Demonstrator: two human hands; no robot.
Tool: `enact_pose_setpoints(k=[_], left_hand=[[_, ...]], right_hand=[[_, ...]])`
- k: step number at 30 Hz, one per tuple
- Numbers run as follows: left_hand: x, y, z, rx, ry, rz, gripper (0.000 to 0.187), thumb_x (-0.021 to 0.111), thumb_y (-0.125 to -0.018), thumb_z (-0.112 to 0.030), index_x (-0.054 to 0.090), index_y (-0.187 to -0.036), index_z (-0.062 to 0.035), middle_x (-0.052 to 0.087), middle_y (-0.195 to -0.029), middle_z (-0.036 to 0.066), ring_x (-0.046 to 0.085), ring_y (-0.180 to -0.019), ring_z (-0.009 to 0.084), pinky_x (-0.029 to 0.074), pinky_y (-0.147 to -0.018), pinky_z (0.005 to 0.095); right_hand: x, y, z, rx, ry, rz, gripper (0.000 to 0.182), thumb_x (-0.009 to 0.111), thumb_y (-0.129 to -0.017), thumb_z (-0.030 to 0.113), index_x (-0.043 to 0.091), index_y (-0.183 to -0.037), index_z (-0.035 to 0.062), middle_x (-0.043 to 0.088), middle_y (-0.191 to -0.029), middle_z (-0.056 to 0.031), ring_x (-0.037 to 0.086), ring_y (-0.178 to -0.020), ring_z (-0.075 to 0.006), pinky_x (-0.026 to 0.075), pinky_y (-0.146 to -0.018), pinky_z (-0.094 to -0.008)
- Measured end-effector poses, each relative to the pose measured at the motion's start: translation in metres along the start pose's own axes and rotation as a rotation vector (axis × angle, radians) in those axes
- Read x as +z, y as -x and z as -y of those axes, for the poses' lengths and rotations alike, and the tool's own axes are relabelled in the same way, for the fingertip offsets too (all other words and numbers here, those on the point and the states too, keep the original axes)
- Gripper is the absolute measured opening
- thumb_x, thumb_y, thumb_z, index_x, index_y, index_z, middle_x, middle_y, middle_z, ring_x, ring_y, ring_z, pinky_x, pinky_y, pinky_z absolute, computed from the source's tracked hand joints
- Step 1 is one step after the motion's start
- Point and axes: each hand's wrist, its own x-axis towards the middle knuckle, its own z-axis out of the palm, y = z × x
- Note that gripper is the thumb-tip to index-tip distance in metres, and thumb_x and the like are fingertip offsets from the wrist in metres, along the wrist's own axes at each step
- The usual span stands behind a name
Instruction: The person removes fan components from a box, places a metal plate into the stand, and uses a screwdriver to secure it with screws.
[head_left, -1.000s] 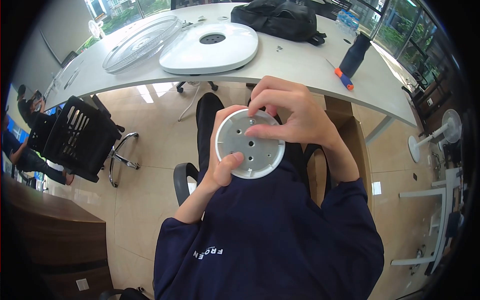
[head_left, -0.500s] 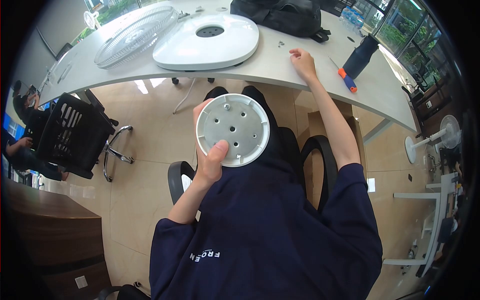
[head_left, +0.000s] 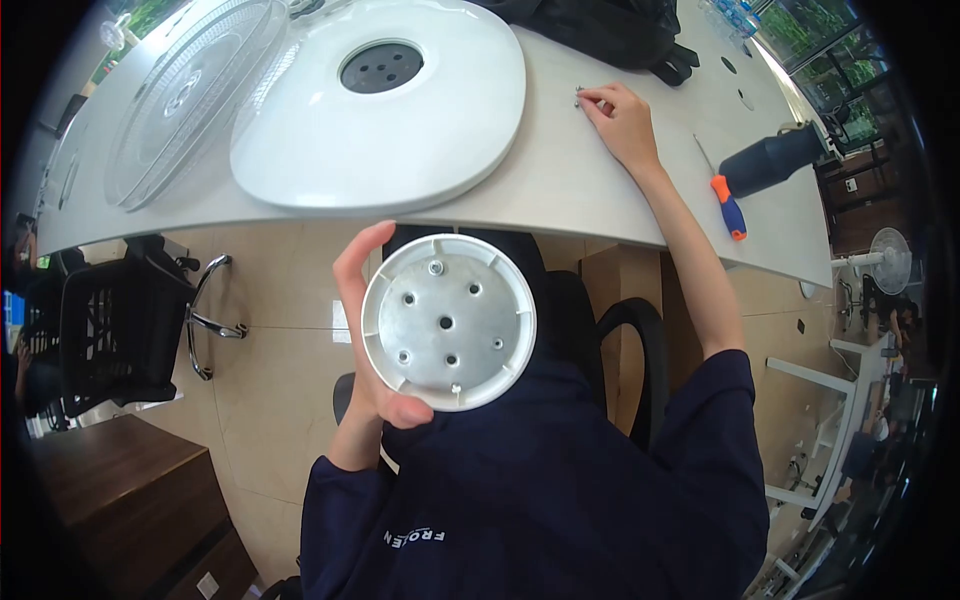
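My left hand (head_left: 372, 345) grips the rim of a round white fan part (head_left: 447, 322) above my lap. Its recessed metal plate, with several holes, faces me. My right hand (head_left: 622, 122) is over the table, thumb and fingertips pinched together at a few small metal screws (head_left: 578, 98); how many are between the fingers is hard to see. Left of that hand lies a glossy white fan base (head_left: 450, 130) with a dark, holed disc in its round opening. A screwdriver (head_left: 729, 208) with an orange and blue handle lies to the right.
A clear fan grille (head_left: 190, 110) lies at the table's left side. A dark bottle (head_left: 770, 163) lies beside the screwdriver. At the back rests a black bag (head_left: 610, 35). An office chair (head_left: 125, 330) stands at the left, a wooden cabinet (head_left: 130, 480) below it.
My right hand's fingers have come down onto the screws and pinched together. My left thumb has slid off the metal plate to the rim. The view has shifted closer to the table.
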Motion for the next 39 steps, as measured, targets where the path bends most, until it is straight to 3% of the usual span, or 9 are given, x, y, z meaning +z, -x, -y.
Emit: enact_pose_setpoints(k=[6, 8, 17, 22, 27, 31, 33, 36, 39], left_hand=[[-0.024, -0.041, 0.011, -0.055, 0.044, 0.168, 0.136, 0.096, -0.047, -0.058, 0.022, -0.146, -0.001, 0.052, -0.128, 0.018, 0.058, -0.118, 0.0278, 0.049, -0.097, 0.0413], [-0.02, -0.052, 0.012, -0.111, -0.034, 0.07, 0.14, 0.089, -0.034, -0.077, 0.034, -0.14, -0.0052, 0.06, -0.12, 0.012, 0.064, -0.111, 0.0233, 0.056, -0.094, 0.0374], [-0.016, -0.07, 0.036, -0.11, 0.107, -0.12, 0.135, 0.096, -0.038, -0.063, 0.03, -0.142, -0.0066, 0.065, -0.116, 0.014, 0.067, -0.106, 0.0227, 0.058, -0.093, 0.0366], [-0.024, -0.074, 0.039, -0.092, 0.241, -0.048, 0.143, 0.098, -0.035, -0.059, 0.025, -0.144, -0.001, 0.063, -0.121, 0.017, 0.066, -0.111, 0.0263, 0.056, -0.097, 0.0392], [-0.027, -0.074, 0.043, -0.042, 0.271, 0.014, 0.145, 0.097, -0.035, -0.06, 0.023, -0.144, 0.0019, 0.061, -0.124, 0.018, 0.064, -0.114, 0.0279, 0.056, -0.098, 0.0404], [-0.022, -0.071, 0.04, -0.113, 0.232, -0.059, 0.144, 0.097, -0.037, -0.061, 0.024, -0.144, 0.0005, 0.061, -0.124, 0.017, 0.065, -0.113, 0.0276, 0.056, -0.098, 0.0405], [-0.025, -0.071, 0.039, -0.122, 0.21, -0.075, 0.144, 0.096, -0.036, -0.063, 0.024, -0.144, -0.0006, 0.061, -0.123, 0.016, 0.065, -0.112, 0.0273, 0.056, -0.098, 0.0402], [-0.027, -0.07, 0.037, -0.188, 0.149, -0.043, 0.15, 0.098, -0.033, -0.062, 0.019, -0.146, -0.0051, 0.057, -0.124, 0.014, 0.059, -0.116, 0.0258, 0.05, -0.097, 0.0416], [-0.018, -0.072, 0.033, -0.177, 0.13, -0.064, 0.145, 0.098, -0.04, -0.059, 0.017, -0.147, -0.0049, 0.055, -0.125, 0.015, 0.058, -0.117, 0.0262, 0.05, -0.098, 0.042]], right_hand=[[-0.006, -0.008, 0.011, 0.079, -0.017, 0.055, 0.012, 0.074, -0.084, 0.009, 0.076, -0.096, 0.0051, 0.068, -0.085, -0.0016, 0.056, -0.066, -0.0082, 0.046, -0.062, -0.0238], [-0.011, -0.01, 0.016, 0.108, -0.017, 0.061, 0.013, 0.074, -0.084, 0.009, 0.076, -0.096, 0.0047, 0.068, -0.085, -0.0017, 0.056, -0.066, -0.0082, 0.046, -0.061, -0.0234], [-0.006, -0.011, 0.006, 0.035, 0.026, 0.016, 0.009, 0.074, -0.084, 0.005, 0.075, -0.092, 0.0022, 0.066, -0.08, -0.0045, 0.056, -0.061, -0.0106, 0.048, -0.059, -0.0247], [-0.006, -0.015, 0.01, 0.01, 0.073, 0.098, 0.009, 0.072, -0.088, 0.005, 0.071, -0.095, 0.0008, 0.065, -0.088, -0.0056, 0.058, -0.067, -0.011, 0.046, -0.059, -0.0243], [-0.002, -0.013, 0.009, -0.085, 0.195, 0.086, 0.01, 0.065, -0.093, 0.008, 0.062, -0.1, 0.0014, 0.064, -0.09, -0.0086, 0.064, -0.073, -0.0223, 0.052, -0.065, -0.0303], [-0.003, -0.011, 0.003, -0.047, 0.107, 0.038, 0.012, 0.063, -0.096, 0.011, 0.063, -0.102, 0.0007, 0.067, -0.094, -0.0093, 0.065, -0.074, -0.0175, 0.052, -0.064, -0.0284], [-0.008, -0.01, 0.007, 0.342, -0.114, 0.079, 0.016, 0.061, -0.099, 0.014, 0.064, -0.102, -0.0007, 0.07, -0.098, -0.0098, 0.063, -0.074, -0.0119, 0.05, -0.063, -0.0252], [-0.014, -0.008, 0.003, 0.456, -0.503, 0.026, 0.017, 0.06, -0.099, 0.014, 0.065, -0.104, -0.0021, 0.07, -0.099, -0.0105, 0.061, -0.073, -0.0079, 0.049, -0.061, -0.0215], [-0.029, -0.005, 0.014, 0.531, -0.674, -0.007, 0.018, 0.061, -0.098, 0.011, 0.065, -0.106, -0.0043, 0.069, -0.095, -0.0111, 0.061, -0.073, -0.0084, 0.05, -0.06, -0.0218]])
